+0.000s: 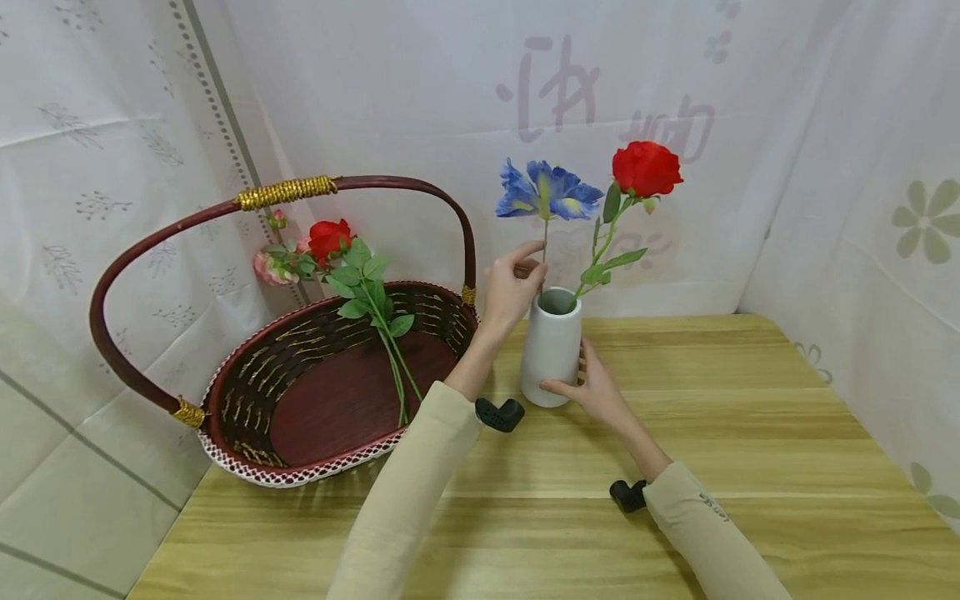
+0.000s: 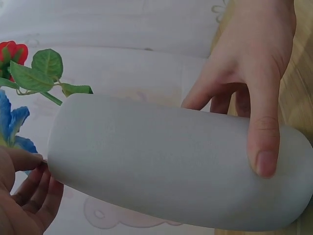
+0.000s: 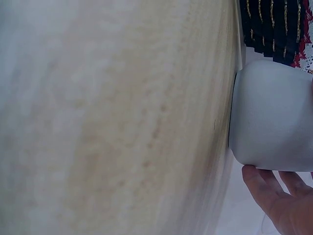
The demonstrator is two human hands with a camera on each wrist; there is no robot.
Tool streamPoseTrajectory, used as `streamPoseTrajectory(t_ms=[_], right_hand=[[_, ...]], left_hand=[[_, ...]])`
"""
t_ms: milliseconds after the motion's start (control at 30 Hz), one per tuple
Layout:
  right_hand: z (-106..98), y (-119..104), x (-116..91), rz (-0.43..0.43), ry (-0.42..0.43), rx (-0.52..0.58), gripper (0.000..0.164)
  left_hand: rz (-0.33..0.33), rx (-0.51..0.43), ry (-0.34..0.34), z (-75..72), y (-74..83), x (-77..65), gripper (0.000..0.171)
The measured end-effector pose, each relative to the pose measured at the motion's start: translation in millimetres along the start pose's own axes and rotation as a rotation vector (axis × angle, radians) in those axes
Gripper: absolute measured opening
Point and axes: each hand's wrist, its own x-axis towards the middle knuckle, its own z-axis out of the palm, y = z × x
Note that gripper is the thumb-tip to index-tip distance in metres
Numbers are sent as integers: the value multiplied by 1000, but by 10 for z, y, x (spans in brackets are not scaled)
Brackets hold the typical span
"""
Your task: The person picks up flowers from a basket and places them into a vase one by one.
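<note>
A white vase (image 1: 551, 354) stands upright on the wooden table. My left hand (image 1: 512, 287) pinches the thin stem of a blue iris (image 1: 547, 192) right at the vase's rim; in the left wrist view its fingertips (image 2: 36, 159) meet at the mouth. Low on the vase, my right hand (image 1: 596, 387) grips the side, with the thumb across the front and the other fingers behind. A red rose (image 1: 647, 169) with green leaves stands in the vase and leans right. In the right wrist view the vase's base (image 3: 271, 117) rests between the fingers.
On the left stands a dark red woven basket (image 1: 337, 408) with a tall arched handle (image 1: 405, 182). Inside lie long green stems bearing another red rose (image 1: 328, 240) and pink flowers (image 1: 273, 268) over the back rim. A white printed curtain (image 1: 420, 100) hangs behind the table (image 1: 712, 417).
</note>
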Motion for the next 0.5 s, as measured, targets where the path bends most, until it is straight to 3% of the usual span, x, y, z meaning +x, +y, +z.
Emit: streamPoseTrajectory(t_ms=[500], right_hand=[[1,-3,-3,10,6,-9,98]], left_hand=[[-17,57,-26,83,-50,-9,24]])
